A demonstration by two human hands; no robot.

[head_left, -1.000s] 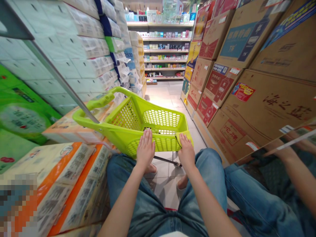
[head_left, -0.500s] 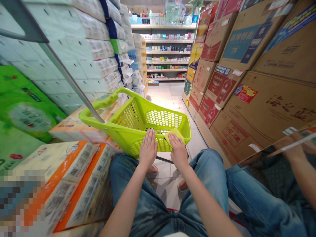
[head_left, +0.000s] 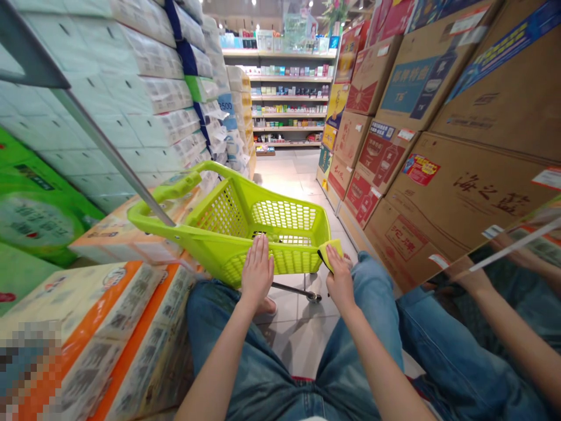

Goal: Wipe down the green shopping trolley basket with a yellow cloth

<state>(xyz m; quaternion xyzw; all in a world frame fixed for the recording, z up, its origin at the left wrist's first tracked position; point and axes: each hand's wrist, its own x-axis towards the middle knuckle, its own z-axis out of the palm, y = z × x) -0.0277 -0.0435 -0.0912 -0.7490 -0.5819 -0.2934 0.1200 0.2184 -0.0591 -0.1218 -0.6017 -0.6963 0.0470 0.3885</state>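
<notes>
A lime-green plastic shopping basket (head_left: 280, 219) on wheels stands on the tiled floor in front of my knees. My left hand (head_left: 257, 272) lies flat on the basket's near rim, fingers stretched out together. My right hand (head_left: 339, 276) presses a small yellow cloth (head_left: 328, 252) against the basket's near right corner, fingers closed over it. The basket's long green handle (head_left: 170, 187) sticks out to the left. I am sitting low in blue jeans.
Stacked tissue packs (head_left: 131, 88) line the left side, with orange-banded packs (head_left: 109, 327) beside my left leg. Brown cartons (head_left: 460, 134) wall the right side. The tiled aisle (head_left: 289, 169) runs ahead to product shelves (head_left: 289, 93). A mirrored strip (head_left: 504, 275) at right reflects an arm.
My right hand with the yellow cloth slid from the middle of the near rim to its right corner. My left hand stayed on the rim.
</notes>
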